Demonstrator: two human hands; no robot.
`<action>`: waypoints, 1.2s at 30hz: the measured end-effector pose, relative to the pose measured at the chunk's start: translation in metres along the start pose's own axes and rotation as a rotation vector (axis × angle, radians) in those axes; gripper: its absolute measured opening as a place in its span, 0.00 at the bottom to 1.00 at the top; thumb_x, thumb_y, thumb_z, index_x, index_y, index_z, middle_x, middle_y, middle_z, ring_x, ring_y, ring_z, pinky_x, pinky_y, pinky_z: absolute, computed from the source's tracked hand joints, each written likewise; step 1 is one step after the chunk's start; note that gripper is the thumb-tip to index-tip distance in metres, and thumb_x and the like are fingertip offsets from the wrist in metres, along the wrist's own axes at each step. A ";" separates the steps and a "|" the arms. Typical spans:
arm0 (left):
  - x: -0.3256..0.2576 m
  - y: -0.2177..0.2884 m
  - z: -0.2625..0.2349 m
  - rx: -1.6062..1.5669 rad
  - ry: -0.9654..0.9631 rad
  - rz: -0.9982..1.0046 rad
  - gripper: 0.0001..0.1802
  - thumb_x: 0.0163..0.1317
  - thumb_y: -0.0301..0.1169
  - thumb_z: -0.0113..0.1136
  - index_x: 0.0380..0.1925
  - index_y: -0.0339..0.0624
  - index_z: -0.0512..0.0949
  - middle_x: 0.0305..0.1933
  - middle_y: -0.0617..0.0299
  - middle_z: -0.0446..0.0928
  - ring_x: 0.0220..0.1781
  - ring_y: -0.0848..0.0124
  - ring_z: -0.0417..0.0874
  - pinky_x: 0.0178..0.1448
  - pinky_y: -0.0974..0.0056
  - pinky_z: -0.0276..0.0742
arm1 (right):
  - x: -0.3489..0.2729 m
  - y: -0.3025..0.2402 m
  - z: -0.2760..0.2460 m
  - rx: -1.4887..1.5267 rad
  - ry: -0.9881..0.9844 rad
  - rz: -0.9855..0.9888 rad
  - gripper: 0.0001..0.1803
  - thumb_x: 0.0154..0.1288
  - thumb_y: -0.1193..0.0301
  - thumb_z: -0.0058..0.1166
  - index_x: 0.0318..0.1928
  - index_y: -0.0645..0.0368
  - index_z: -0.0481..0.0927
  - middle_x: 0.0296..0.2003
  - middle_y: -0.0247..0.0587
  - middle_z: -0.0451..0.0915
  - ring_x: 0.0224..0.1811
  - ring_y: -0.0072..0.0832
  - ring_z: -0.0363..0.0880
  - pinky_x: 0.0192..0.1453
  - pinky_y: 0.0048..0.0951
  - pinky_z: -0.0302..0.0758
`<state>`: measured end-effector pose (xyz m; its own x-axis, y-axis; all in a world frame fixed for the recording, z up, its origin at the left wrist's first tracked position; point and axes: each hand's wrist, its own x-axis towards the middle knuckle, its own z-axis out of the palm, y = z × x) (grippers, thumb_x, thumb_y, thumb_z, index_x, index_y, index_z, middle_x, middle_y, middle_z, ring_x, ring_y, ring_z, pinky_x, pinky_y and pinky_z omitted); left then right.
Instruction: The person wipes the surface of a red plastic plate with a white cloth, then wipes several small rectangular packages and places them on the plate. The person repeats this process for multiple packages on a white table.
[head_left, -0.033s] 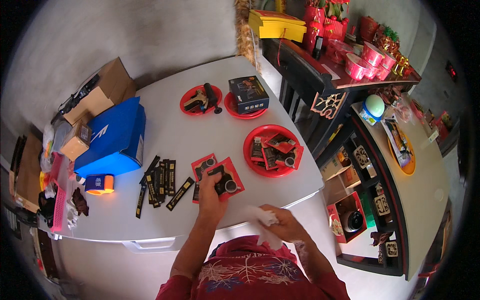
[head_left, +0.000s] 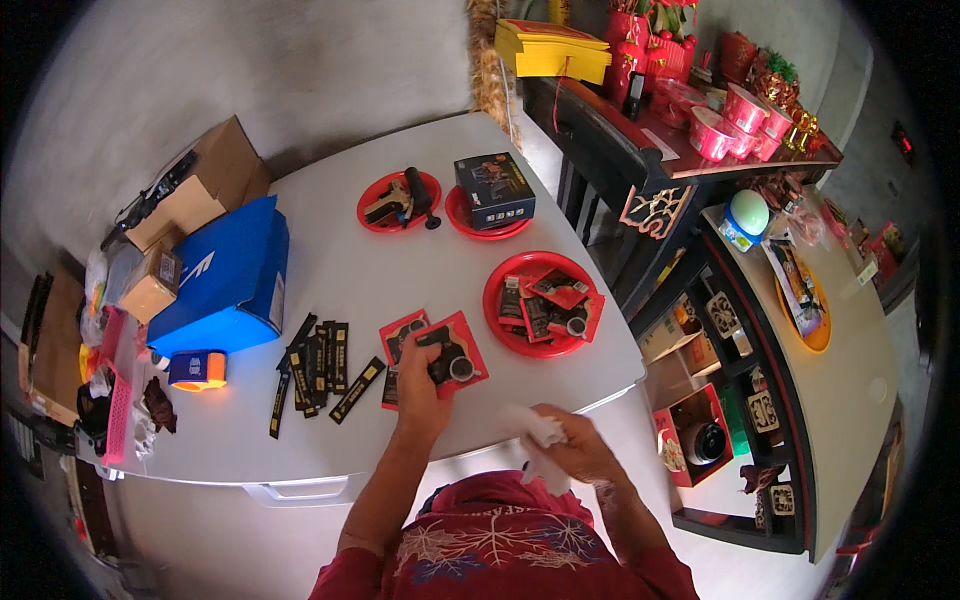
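My left hand (head_left: 422,385) is closed on a red and black sachet (head_left: 463,352) printed with a dark cup, near the table's front edge. Partly behind it lies another such sachet (head_left: 398,327). Off the front edge, my right hand (head_left: 575,443) grips a crumpled white tissue (head_left: 543,432), its end slightly blurred. Left of the sachets, several slim black stick packets (head_left: 325,360) lie loosely together, one slanted apart. On the right, a round red plate (head_left: 493,318) carries several more red and black sachets (head_left: 541,313).
Farther back, one red plate (head_left: 368,222) holds a dark handheld tool (head_left: 395,203); another has a black box (head_left: 495,190) on it. A blue box (head_left: 225,285) and a blue-orange container (head_left: 198,369) stand left. Dark shelving (head_left: 765,420) is to the right.
My right hand and the tissue have shifted very slightly. The whole view has moved a little; my left hand keeps its hold on the sachet.
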<state>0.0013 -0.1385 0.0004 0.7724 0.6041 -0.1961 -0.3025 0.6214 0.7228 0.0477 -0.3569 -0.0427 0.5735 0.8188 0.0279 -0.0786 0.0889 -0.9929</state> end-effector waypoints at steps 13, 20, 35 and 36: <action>0.142 -0.036 0.059 0.669 -0.444 0.277 0.14 0.62 0.25 0.56 0.46 0.36 0.69 0.38 0.58 0.78 0.38 0.76 0.78 0.42 0.72 0.75 | 0.024 0.006 -0.076 -0.793 0.406 -0.373 0.30 0.38 0.83 0.54 0.50 0.61 0.75 0.46 0.53 0.78 0.49 0.49 0.77 0.55 0.40 0.75; 0.172 -0.056 0.076 1.092 -0.538 0.403 0.12 0.60 0.30 0.58 0.40 0.32 0.77 0.35 0.58 0.80 0.38 0.71 0.76 0.44 0.68 0.72 | 0.027 -0.001 -0.078 -0.787 0.403 -0.376 0.29 0.36 0.83 0.55 0.47 0.62 0.76 0.43 0.52 0.79 0.45 0.47 0.79 0.49 0.38 0.77; 0.123 -0.013 0.059 1.492 -0.283 0.902 0.16 0.53 0.31 0.66 0.42 0.41 0.78 0.43 0.54 0.74 0.49 0.57 0.73 0.55 0.58 0.67 | 0.028 0.008 -0.082 -0.818 0.401 -0.385 0.27 0.39 0.81 0.51 0.47 0.64 0.75 0.42 0.56 0.79 0.44 0.49 0.79 0.50 0.39 0.76; 0.115 0.001 0.045 1.534 -0.238 0.821 0.20 0.51 0.33 0.68 0.45 0.44 0.77 0.47 0.54 0.73 0.52 0.57 0.71 0.56 0.56 0.66 | 0.028 0.009 -0.081 -0.820 0.389 -0.367 0.25 0.41 0.80 0.51 0.47 0.64 0.75 0.42 0.57 0.78 0.44 0.49 0.80 0.50 0.39 0.76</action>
<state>0.1151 -0.0908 0.0086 0.8039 0.3250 0.4982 0.0236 -0.8543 0.5192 0.1294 -0.3793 -0.0599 0.6894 0.5619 0.4572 0.6652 -0.2411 -0.7067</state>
